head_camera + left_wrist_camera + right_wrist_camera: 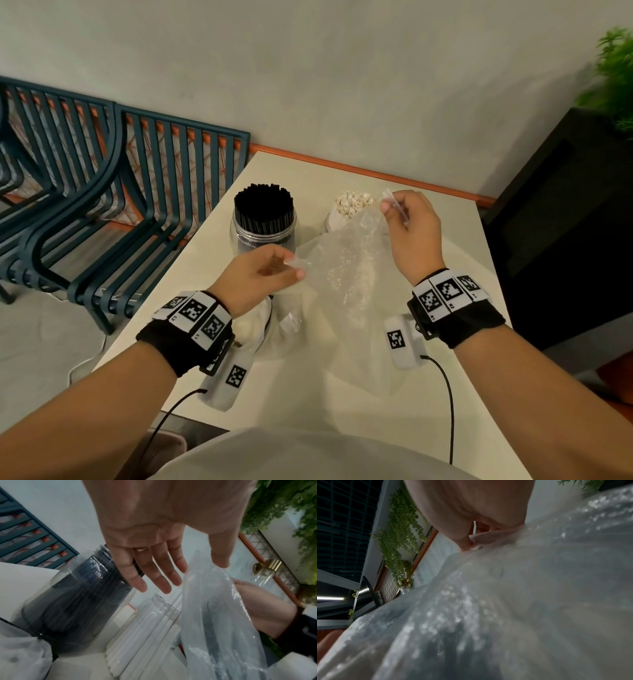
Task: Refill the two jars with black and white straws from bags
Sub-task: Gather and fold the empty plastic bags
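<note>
cream table (pixel 462 240) filled mid-frame, crinkly clear bag (pixel 346 267) stretched at center, right hand (pixel 412 229) pinched its top corner, left hand (pixel 263 270) pinched its left edge with other fingers loose, black-straw jar (pixel 263 219) and white-straw jar (pixel 346 209) sat just behind

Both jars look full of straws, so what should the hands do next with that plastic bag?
Probably lay the clear plastic bag aside on the table. Right hand and left hand hold it up; it looks empty, and the black-straw jar and white-straw jar look full.
</note>
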The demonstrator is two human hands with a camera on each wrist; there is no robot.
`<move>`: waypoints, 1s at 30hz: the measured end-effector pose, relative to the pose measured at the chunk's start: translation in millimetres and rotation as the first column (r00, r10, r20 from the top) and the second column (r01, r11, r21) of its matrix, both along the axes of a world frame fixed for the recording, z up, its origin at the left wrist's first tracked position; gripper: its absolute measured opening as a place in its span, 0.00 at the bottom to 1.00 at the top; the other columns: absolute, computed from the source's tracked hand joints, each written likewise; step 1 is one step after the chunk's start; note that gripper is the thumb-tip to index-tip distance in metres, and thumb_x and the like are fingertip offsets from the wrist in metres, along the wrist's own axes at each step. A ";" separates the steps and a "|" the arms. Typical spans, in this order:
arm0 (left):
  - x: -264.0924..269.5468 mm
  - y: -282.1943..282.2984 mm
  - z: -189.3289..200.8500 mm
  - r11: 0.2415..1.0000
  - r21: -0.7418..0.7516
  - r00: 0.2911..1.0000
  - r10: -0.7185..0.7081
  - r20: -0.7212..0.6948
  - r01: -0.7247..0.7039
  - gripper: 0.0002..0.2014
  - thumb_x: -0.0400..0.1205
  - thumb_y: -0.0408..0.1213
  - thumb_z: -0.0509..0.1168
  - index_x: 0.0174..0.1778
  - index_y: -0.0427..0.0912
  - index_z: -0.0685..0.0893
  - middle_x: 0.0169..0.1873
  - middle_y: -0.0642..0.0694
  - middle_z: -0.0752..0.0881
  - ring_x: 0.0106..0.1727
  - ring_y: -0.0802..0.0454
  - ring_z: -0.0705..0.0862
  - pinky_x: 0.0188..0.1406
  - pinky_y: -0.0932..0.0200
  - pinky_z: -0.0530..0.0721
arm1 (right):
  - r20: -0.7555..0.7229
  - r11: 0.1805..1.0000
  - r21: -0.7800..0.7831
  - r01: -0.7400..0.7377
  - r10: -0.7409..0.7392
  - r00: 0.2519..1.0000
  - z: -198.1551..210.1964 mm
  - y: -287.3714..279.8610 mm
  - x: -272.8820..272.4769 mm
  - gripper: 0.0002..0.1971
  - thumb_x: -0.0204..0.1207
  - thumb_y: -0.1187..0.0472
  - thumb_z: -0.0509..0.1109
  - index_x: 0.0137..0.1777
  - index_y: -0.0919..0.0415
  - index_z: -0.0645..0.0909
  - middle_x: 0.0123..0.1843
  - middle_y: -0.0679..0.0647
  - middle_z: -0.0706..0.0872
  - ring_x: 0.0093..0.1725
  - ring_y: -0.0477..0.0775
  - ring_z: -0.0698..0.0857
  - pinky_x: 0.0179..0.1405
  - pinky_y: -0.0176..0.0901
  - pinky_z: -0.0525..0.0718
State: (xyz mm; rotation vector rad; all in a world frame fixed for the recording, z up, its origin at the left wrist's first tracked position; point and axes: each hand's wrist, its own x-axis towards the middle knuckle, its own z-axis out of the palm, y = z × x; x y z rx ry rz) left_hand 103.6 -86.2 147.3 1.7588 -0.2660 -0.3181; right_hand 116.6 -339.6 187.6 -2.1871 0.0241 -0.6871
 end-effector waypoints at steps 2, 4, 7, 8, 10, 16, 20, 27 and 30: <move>1.3 -3.7 -0.8 0.997 0.036 0.997 0.062 0.055 -0.064 0.20 0.66 0.52 0.78 0.49 0.47 0.84 0.47 0.44 0.90 0.51 0.46 0.88 0.54 0.50 0.86 | 0.006 1.000 -0.002 -0.005 0.005 1.000 -0.8 0.8 -0.1 0.03 0.82 0.60 0.65 0.47 0.53 0.78 0.45 0.49 0.78 0.40 0.36 0.75 0.41 0.21 0.71; 3.2 -6.5 0.2 0.989 0.077 0.986 0.113 0.119 -0.123 0.11 0.72 0.47 0.74 0.45 0.47 0.85 0.43 0.45 0.89 0.47 0.49 0.88 0.52 0.53 0.86 | 0.013 1.000 0.003 -0.017 0.017 1.000 -1.7 2.4 -0.5 0.03 0.82 0.60 0.65 0.47 0.54 0.78 0.45 0.49 0.78 0.40 0.37 0.75 0.41 0.22 0.71; 6.9 -3.4 3.5 0.972 0.149 0.966 0.147 0.211 -0.180 0.07 0.77 0.44 0.70 0.42 0.44 0.83 0.39 0.47 0.88 0.41 0.54 0.84 0.46 0.62 0.83 | 0.032 0.999 0.040 0.007 -0.008 0.999 2.5 -4.1 0.1 0.03 0.82 0.61 0.65 0.47 0.54 0.79 0.46 0.50 0.79 0.40 0.36 0.75 0.43 0.20 0.71; 9.3 1.0 4.4 0.960 0.184 0.957 0.166 0.237 -0.212 0.07 0.78 0.43 0.70 0.42 0.44 0.82 0.38 0.48 0.87 0.40 0.55 0.84 0.44 0.64 0.81 | 0.054 0.997 0.065 0.041 -0.044 0.998 6.5 -11.1 0.7 0.03 0.82 0.62 0.65 0.48 0.55 0.79 0.47 0.51 0.80 0.41 0.36 0.75 0.43 0.20 0.72; 16.4 14.4 3.6 0.935 0.218 0.943 0.224 0.246 -0.279 0.06 0.79 0.42 0.69 0.42 0.44 0.81 0.38 0.49 0.87 0.41 0.54 0.84 0.44 0.63 0.82 | 0.089 0.985 0.127 0.118 -0.130 0.988 15.3 -28.8 2.6 0.02 0.83 0.60 0.65 0.49 0.56 0.78 0.48 0.53 0.81 0.44 0.45 0.78 0.47 0.26 0.75; 22.7 19.1 16.2 0.953 0.057 0.950 0.290 0.115 -0.298 0.06 0.81 0.34 0.65 0.45 0.51 0.78 0.44 0.48 0.85 0.45 0.53 0.84 0.48 0.58 0.82 | 0.051 0.963 0.258 0.076 -0.093 0.994 21.7 -39.0 -0.4 0.05 0.84 0.55 0.63 0.46 0.45 0.75 0.41 0.55 0.80 0.39 0.49 0.78 0.39 0.36 0.78; 16.8 4.1 24.5 0.971 -0.083 0.970 0.215 -0.111 -0.224 0.24 0.76 0.46 0.71 0.65 0.49 0.70 0.50 0.53 0.83 0.51 0.56 0.83 0.60 0.48 0.80 | 0.078 0.923 0.383 0.027 -0.061 0.995 26.6 -31.2 -4.1 0.07 0.86 0.58 0.60 0.45 0.50 0.74 0.30 0.49 0.74 0.26 0.39 0.73 0.31 0.29 0.74; 12.5 0.3 20.4 0.981 -0.194 0.993 0.005 -0.119 -0.028 0.56 0.49 0.71 0.76 0.73 0.52 0.66 0.61 0.47 0.84 0.61 0.52 0.84 0.61 0.48 0.82 | 0.086 0.836 0.541 0.096 -0.168 0.982 28.1 -32.7 -2.4 0.08 0.86 0.57 0.59 0.44 0.50 0.71 0.30 0.46 0.73 0.26 0.42 0.72 0.33 0.38 0.77; 12.8 -4.9 17.7 0.997 -0.056 0.998 0.052 -0.026 -0.054 0.39 0.63 0.55 0.79 0.67 0.48 0.73 0.58 0.48 0.85 0.60 0.54 0.84 0.61 0.53 0.81 | 0.075 0.816 0.570 0.100 -0.172 0.982 28.6 -33.1 -2.7 0.08 0.86 0.56 0.58 0.43 0.49 0.71 0.31 0.46 0.74 0.27 0.43 0.73 0.34 0.40 0.77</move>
